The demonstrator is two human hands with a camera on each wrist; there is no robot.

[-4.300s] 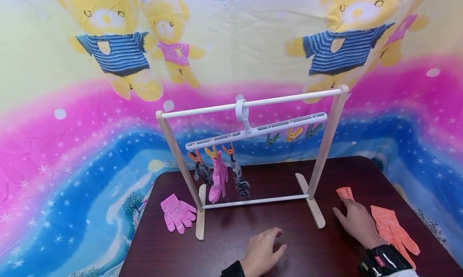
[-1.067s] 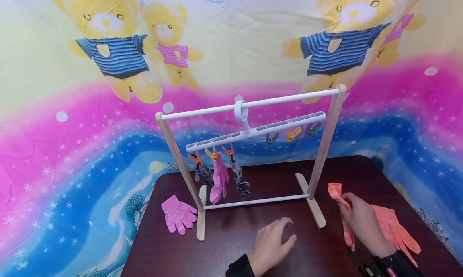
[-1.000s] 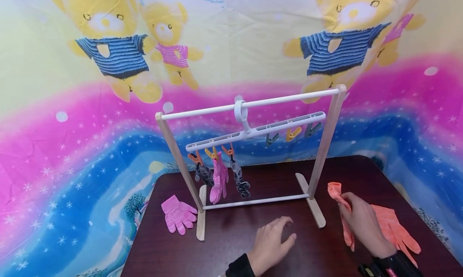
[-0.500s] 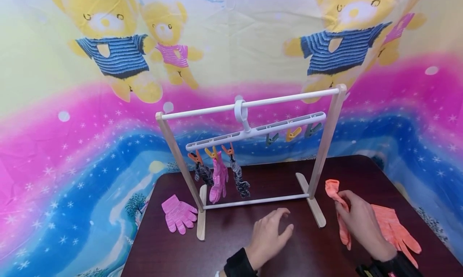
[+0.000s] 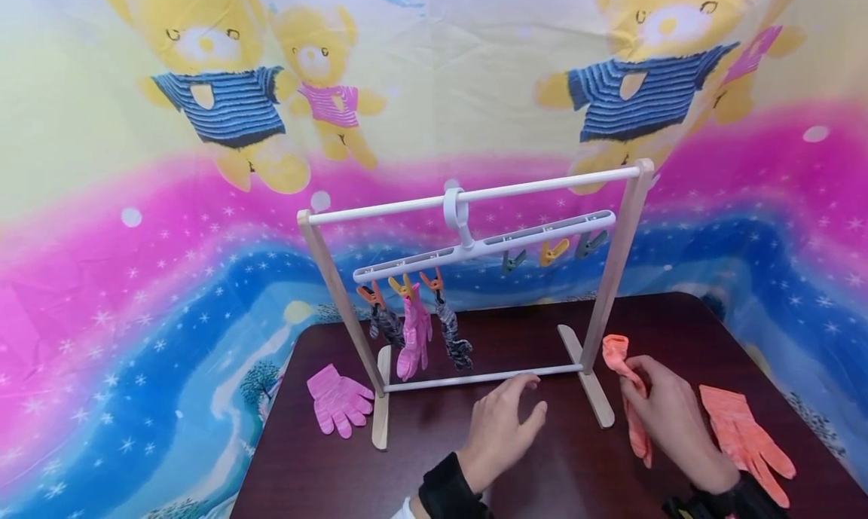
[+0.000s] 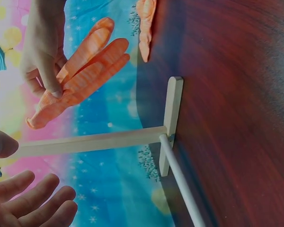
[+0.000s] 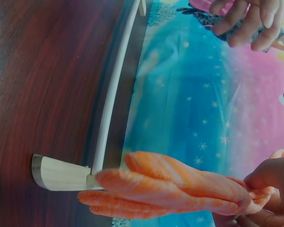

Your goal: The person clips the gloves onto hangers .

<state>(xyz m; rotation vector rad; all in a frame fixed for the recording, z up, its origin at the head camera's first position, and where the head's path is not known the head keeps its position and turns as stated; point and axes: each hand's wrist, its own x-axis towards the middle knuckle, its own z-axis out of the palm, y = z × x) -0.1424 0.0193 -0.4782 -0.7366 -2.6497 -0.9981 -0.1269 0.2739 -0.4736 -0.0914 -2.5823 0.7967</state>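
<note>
My right hand (image 5: 667, 413) pinches an orange glove (image 5: 635, 425) near its cuff, to the right of the wooden rack. In the right wrist view the held glove (image 7: 180, 189) is off the table, its fingers pointing away from the hand. My left hand (image 5: 498, 428) is in front of the rack, thumb and fingers spread, holding nothing. A white clip hanger (image 5: 484, 245) hangs from the rack's top bar. Its three right clips, green (image 5: 513, 261), yellow (image 5: 554, 253) and dark green (image 5: 591, 245), hold nothing. A second orange glove (image 5: 742, 436) lies at the table's right.
On the hanger's left side, clips hold a pink glove (image 5: 412, 334) between two dark grey ones. Another pink glove (image 5: 337, 401) lies by the rack's left foot (image 5: 381, 421). The right post (image 5: 617, 270) stands between my two hands. A patterned cloth covers the walls.
My right hand has picked the orange glove up from the table and moved it left, towards the rack. My left hand has risen and moved forward, closer to the rack.
</note>
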